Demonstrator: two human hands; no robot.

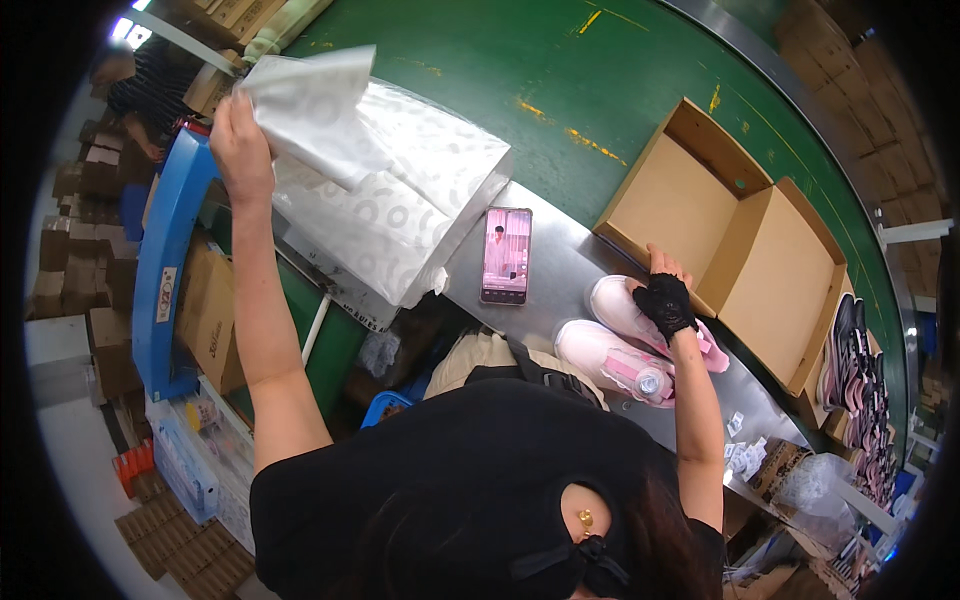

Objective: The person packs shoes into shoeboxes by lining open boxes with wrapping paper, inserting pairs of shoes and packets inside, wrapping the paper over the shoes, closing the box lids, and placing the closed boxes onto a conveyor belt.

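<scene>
My left hand (240, 140) is raised at the upper left and grips a thin white tissue sheet (315, 110), lifted off a stack of white tissue paper (410, 205). My right hand (664, 300), in a black lace glove, rests on a pair of white and pink shoes (612, 350) lying on the metal worktop (565, 270). Just beyond the shoes stands an open brown cardboard shoebox (672, 200) with its lid (790, 285) folded out to the right. The box looks bare inside.
A phone (506, 255) with a lit screen lies on the worktop between the stack and the box. A green conveyor belt (540, 70) runs behind. Small white packets (742, 455) and dark shoes (850, 365) lie at right. A blue frame (160, 270), cartons and another person (140, 85) are at left.
</scene>
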